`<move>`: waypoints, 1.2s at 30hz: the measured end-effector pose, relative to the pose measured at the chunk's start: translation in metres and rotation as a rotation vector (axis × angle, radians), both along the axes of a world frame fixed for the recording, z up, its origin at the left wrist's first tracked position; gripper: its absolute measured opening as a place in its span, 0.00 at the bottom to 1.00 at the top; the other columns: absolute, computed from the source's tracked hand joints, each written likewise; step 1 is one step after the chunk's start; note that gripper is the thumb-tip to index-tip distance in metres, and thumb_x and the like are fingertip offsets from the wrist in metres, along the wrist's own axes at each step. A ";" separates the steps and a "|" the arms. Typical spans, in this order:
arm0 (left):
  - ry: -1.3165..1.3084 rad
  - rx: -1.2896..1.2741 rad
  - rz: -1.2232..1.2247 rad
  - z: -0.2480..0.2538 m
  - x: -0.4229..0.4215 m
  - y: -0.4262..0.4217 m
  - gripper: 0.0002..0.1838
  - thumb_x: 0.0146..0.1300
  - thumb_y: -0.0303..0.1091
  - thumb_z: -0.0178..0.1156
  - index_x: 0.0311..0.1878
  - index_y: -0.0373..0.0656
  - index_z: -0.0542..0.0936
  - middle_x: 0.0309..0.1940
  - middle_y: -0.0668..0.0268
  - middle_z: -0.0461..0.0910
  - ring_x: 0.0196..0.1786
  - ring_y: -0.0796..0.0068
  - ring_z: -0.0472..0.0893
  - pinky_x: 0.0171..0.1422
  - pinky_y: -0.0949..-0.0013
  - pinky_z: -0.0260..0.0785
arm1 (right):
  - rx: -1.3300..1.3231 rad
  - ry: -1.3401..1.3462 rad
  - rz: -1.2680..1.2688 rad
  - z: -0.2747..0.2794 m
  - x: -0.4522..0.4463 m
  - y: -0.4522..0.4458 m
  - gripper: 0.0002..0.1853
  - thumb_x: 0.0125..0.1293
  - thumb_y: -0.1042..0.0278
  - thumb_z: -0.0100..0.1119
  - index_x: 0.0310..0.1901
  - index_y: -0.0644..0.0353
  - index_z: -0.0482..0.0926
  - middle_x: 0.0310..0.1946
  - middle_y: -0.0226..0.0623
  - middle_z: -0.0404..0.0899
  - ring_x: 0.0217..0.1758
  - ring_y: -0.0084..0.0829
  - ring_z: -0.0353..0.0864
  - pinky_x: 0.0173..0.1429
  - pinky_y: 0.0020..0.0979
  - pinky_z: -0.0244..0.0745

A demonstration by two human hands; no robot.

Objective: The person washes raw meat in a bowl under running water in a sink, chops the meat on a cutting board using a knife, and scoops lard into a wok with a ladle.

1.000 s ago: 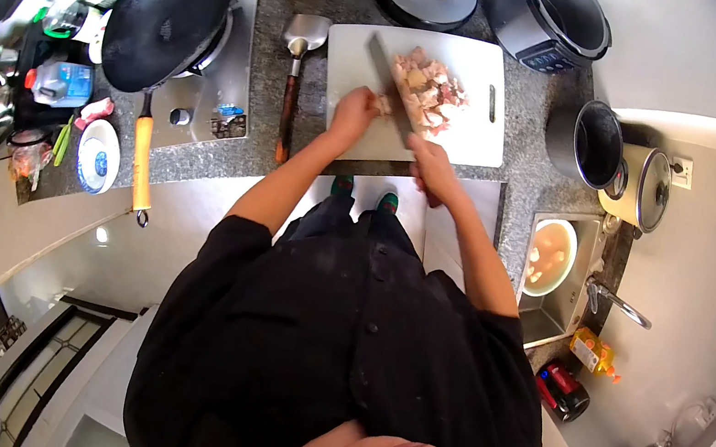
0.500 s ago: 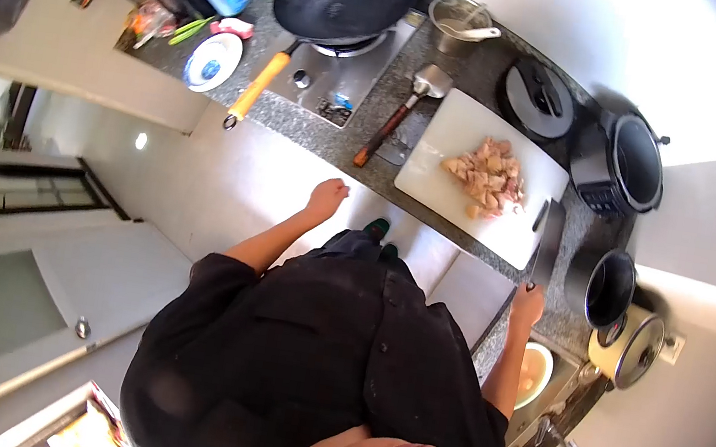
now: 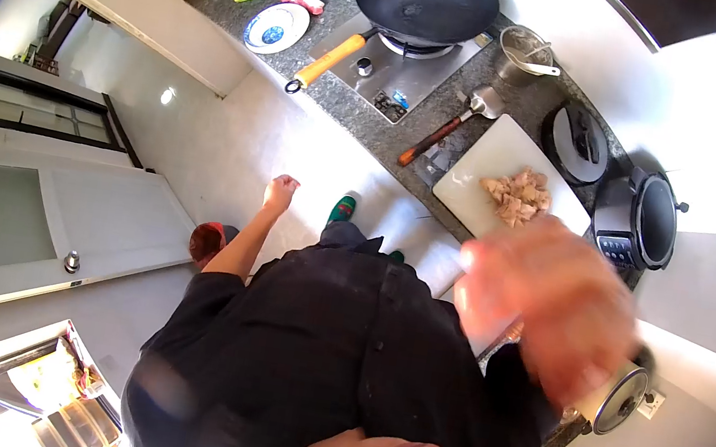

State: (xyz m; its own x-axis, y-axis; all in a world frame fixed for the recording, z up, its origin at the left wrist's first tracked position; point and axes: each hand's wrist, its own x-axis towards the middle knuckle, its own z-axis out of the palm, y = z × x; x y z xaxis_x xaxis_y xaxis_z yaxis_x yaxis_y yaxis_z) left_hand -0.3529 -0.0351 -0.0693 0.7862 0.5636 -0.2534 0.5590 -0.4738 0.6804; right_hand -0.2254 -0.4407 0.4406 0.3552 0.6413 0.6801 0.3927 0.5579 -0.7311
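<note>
My left hand (image 3: 282, 194) hangs over the floor beside my body, fingers curled in, with nothing visible in it. Close to the camera, my right hand (image 3: 554, 304) is large and smeared by motion, so its fingers cannot be made out. It covers the near right part of the white cutting board (image 3: 466, 182). On that board lies a pile of chopped raw meat (image 3: 517, 196). A spatula with a wooden handle (image 3: 433, 142) rests on the counter left of the board. The cleaver is not visible; my right hand blocks that area.
A black wok (image 3: 426, 2) with a yellow handle sits on the stove. A metal pot with a white spoon (image 3: 522, 56), a round black lid (image 3: 576, 143) and an open cooker (image 3: 650, 221) line the back. A blue-patterned plate (image 3: 278, 28) stands left. A white door (image 3: 113, 219) is behind.
My right hand has left the cleaver's handle and risen toward the camera. My left hand has moved away from the counter. The view has turned, shifting the counter up and right.
</note>
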 end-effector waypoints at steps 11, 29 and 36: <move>0.010 -0.180 0.079 -0.027 0.029 0.143 0.10 0.62 0.36 0.57 0.35 0.40 0.83 0.26 0.67 0.81 0.28 0.78 0.78 0.35 0.72 0.71 | 0.164 -0.180 0.243 0.069 0.040 0.112 0.10 0.57 0.81 0.49 0.38 0.62 0.78 0.43 0.44 0.79 0.44 0.37 0.79 0.50 0.35 0.78; 0.203 -0.523 -0.104 -0.103 0.088 0.277 0.08 0.63 0.30 0.56 0.39 0.35 0.79 0.29 0.65 0.80 0.28 0.78 0.78 0.31 0.74 0.74 | 0.226 -0.246 0.147 0.100 -0.005 0.172 0.19 0.56 0.90 0.53 0.47 0.63 0.82 0.49 0.38 0.80 0.50 0.27 0.80 0.50 0.21 0.81; 0.386 -0.599 -0.162 -0.081 0.113 0.229 0.06 0.63 0.27 0.55 0.38 0.36 0.78 0.27 0.67 0.78 0.26 0.78 0.76 0.29 0.74 0.71 | -0.390 0.049 0.454 0.005 0.041 0.109 0.21 0.67 0.57 0.59 0.50 0.68 0.76 0.41 0.43 0.81 0.42 0.39 0.81 0.44 0.37 0.77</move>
